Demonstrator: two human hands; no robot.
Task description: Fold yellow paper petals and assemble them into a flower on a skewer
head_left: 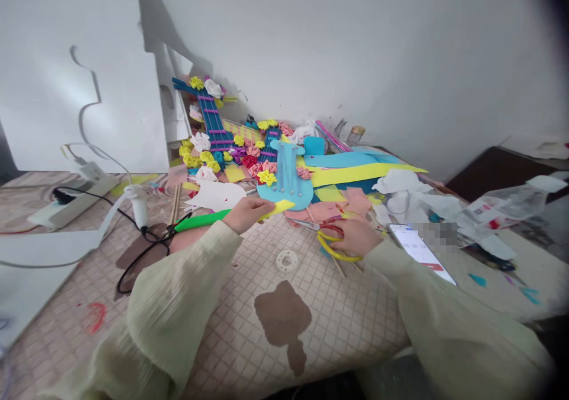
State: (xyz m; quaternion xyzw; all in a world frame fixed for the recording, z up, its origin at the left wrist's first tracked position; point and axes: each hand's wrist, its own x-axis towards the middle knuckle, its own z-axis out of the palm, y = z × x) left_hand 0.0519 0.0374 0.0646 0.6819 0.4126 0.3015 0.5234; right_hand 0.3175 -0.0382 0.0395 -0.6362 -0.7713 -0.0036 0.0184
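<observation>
My left hand [246,213] is closed on a yellow paper strip [281,207], whose free end sticks out to the right. My right hand [355,237] grips a pair of scissors [331,247] with yellow and red handles. Their blades point left toward the strip, apart from it; I cannot tell how far they are spread. Just behind the strip rests a light blue lyre-shaped cutout [288,181] with strings and small pins. A long green object [202,220] lies beside my left wrist. Between my forearms sits a round white ring with holes [287,262].
Blue guitar-shaped crafts [216,124] with paper flowers stand at the back. Long yellow paper [364,173] and blue strips lie behind my right hand. A phone [422,253] and crumpled plastic [498,207] are on the right. At left are a power strip [73,201] and cables.
</observation>
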